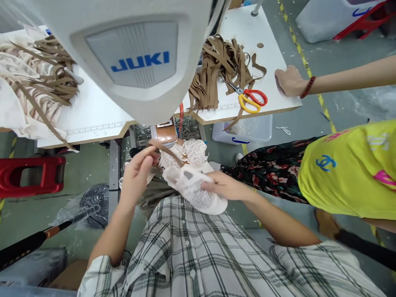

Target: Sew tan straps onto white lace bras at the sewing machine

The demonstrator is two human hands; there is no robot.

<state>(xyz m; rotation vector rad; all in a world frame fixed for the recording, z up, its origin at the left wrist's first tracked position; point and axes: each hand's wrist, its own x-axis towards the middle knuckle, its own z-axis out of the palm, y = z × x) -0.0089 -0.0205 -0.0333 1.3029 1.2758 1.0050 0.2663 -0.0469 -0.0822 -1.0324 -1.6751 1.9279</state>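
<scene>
White lace fabric [198, 190] with a cup-like shape lies in front of my checked shirt, and my right hand [221, 185] grips its right side. From that fabric a brown strap [168, 151] runs up to the left, where the fingers of my left hand [142, 167] pinch it. More cream lace [195, 152] hangs just beyond, below the sewing machine [139, 57] marked JUKI. The machine's head hides its needle area.
Brown straps [207, 88] and red-and-yellow scissors [251, 100] lie on the white table [269, 53]. Lace pieces [37, 82] are heaped at left. A person in a yellow top [349, 173] stands at right, one hand [289, 80] on the table's edge. A red stool [31, 176] stands left.
</scene>
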